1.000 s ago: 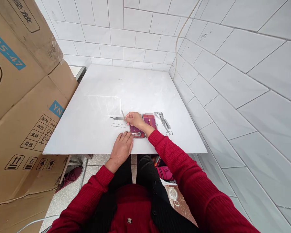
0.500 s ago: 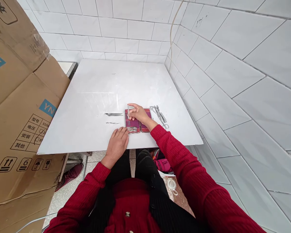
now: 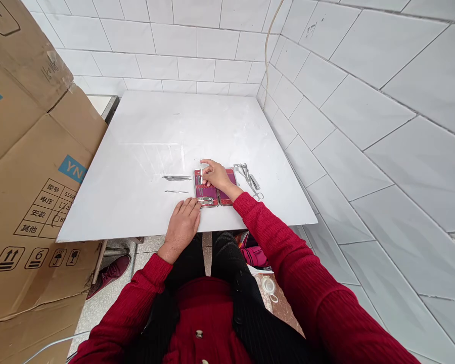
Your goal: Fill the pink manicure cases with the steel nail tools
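Note:
An open manicure case (image 3: 212,194) with a purple lining and red trim lies near the table's front edge. My right hand (image 3: 215,175) is over its left half, thumb and fingers pinched on a slim, pale silvery tool (image 3: 201,175), its exact kind unclear. Slim metal tools (image 3: 199,191) sit in the lining below these fingers, and a nail clipper (image 3: 205,201) lies across the bottom of that half. My left hand (image 3: 183,221) rests flat, fingers stretched out, its fingertips at the case's lower left corner. My right wrist partly hides the case's right half.
Left of the case lie slim metal tools (image 3: 177,178) and a thinner one (image 3: 176,191). To its right are small scissors (image 3: 258,195) among several metal tools (image 3: 246,174). A cardboard box (image 3: 38,202) flanks the table (image 3: 151,121) on the left; a tiled wall (image 3: 364,126) on the right.
The view has shifted slightly. My right hand, with the slim tool, stays over the case's left half with little movement. My left hand keeps its place.

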A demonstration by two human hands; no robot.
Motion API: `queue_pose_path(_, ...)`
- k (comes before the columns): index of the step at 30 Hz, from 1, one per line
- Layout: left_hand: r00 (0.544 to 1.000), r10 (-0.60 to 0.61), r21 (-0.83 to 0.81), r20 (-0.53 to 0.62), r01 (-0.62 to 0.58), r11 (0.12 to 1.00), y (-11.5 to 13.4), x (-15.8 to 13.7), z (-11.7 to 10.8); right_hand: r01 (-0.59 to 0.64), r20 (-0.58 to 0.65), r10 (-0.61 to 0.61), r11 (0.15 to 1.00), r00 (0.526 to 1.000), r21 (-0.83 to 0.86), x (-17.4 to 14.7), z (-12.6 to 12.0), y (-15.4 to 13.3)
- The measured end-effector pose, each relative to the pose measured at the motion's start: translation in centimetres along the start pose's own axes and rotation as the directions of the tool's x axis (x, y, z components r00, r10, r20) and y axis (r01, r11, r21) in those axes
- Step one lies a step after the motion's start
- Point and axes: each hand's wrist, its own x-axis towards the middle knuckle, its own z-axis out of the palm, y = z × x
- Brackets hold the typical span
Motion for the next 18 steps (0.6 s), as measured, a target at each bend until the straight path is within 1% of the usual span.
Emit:
queue_pose_path(4,1.0,-0.003,-0.007,0.003,0.003,1.0,0.0,0.0,0.0,-0.007,-0.016,0.006,0.996,1.0,-0.084,0.1,-0.1,0.0)
queue_pose_path(8,1.0,-0.006,0.003,-0.002,0.006,1.0,0.0,0.0,0.1,0.03,-0.04,-0.038,0.978,0.998,-0.206,0.0,-0.4,-0.1)
queue_pose_path(12,1.0,0.004,0.013,-0.007,-0.004,1.0,0.0,0.1,0.0,0.037,-0.064,-0.058,0.958,0.996,-0.284,-0.3,-0.6,-0.6)
queue_pose_path(18,1.0,0.013,0.038,-0.012,-0.012,0.999,0.1,0.1,-0.1,-0.007,-0.085,-0.029,0.922,0.996,-0.387,-0.5,-0.2,-1.7)
